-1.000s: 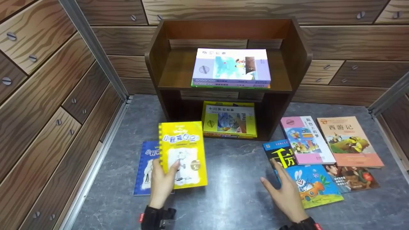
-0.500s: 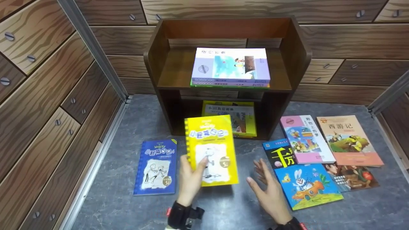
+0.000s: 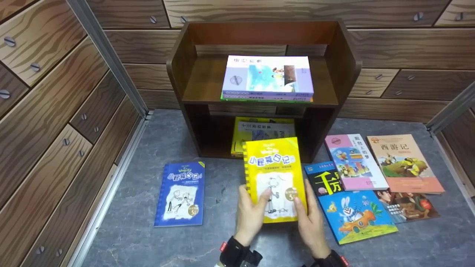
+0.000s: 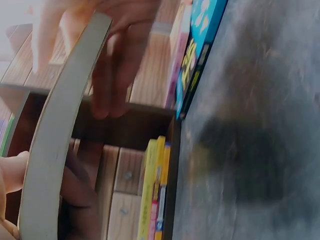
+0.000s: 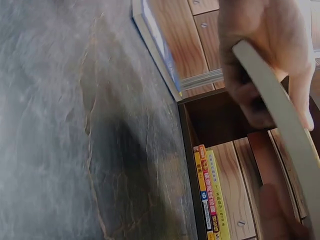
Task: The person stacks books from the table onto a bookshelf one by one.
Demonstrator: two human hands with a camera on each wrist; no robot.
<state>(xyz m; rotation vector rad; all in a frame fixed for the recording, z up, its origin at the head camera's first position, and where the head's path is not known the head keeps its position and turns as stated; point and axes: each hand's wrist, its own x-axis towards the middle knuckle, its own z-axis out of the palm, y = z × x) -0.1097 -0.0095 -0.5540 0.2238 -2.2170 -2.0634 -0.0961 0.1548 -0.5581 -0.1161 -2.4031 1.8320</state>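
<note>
A yellow spiral-look comic book (image 3: 274, 178) is raised over the floor, front cover up. My left hand (image 3: 250, 213) grips its lower left side, thumb on the cover and fingers underneath. At the lower right edge is my right hand (image 3: 310, 222), its thumb over the cover's margin and its forefinger alongside the edge. In the left wrist view the right hand's fairly straight fingers (image 4: 112, 75) lie on both sides of the book's thick page edge (image 4: 65, 125). A matching blue book (image 3: 180, 194) lies flat to the left.
A dark brown two-tier shelf (image 3: 343, 65) stands behind the hands. Purple-white books (image 3: 267, 76) are stacked on top, yellow ones (image 3: 241, 129) below. To the right lie a rabbit picture book (image 3: 360, 217), a pink-white book (image 3: 354, 163), an orange book (image 3: 404, 163) and others, partly overlapping.
My left hand has carried the yellow book rightward from over the blue book to in front of the shelf. My right hand has moved left to the book's right edge.
</note>
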